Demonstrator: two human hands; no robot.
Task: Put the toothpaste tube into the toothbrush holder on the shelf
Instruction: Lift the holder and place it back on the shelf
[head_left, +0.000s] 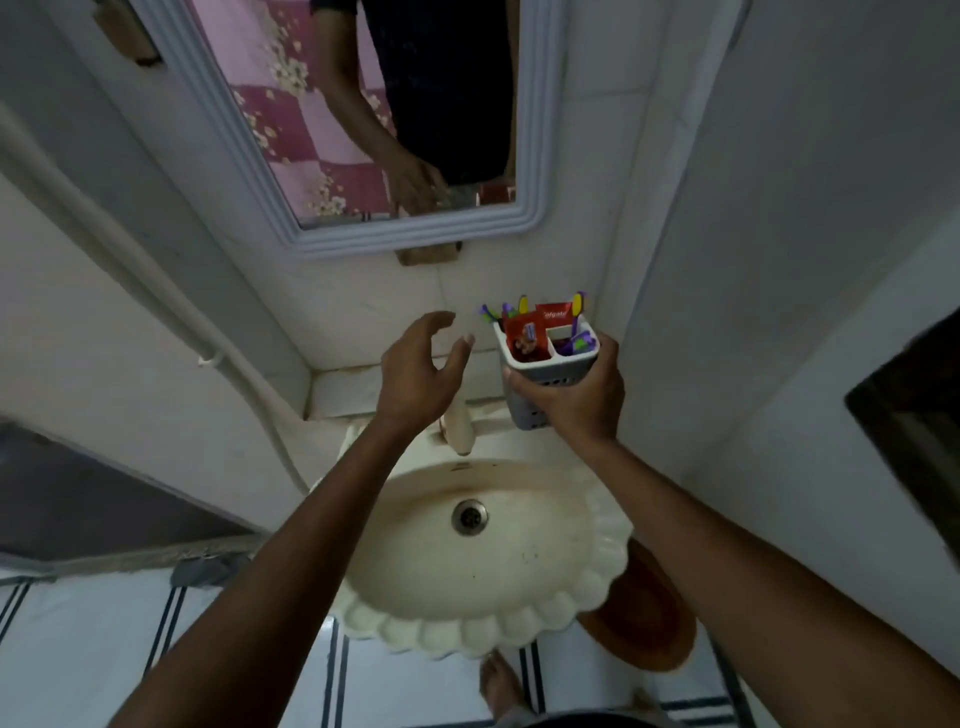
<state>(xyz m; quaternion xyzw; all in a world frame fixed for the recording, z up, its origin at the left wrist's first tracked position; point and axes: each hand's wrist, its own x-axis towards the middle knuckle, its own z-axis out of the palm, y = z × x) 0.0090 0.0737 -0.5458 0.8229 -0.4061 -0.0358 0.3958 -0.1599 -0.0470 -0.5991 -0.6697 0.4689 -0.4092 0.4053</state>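
Note:
My right hand grips a white and grey toothbrush holder and keeps it in the air above the sink's back edge. A red toothpaste tube stands upright in the holder, next to a second red packet and several purple and yellow toothbrushes. My left hand hovers a little to the left of the holder, fingers spread and curled, holding nothing. The tiled shelf runs along the wall behind the sink, below both hands.
A cream scalloped sink with a tap sits under my arms. A framed mirror hangs on the wall above. A white pipe slants down the left wall. An orange mat and my bare foot are on the tiled floor.

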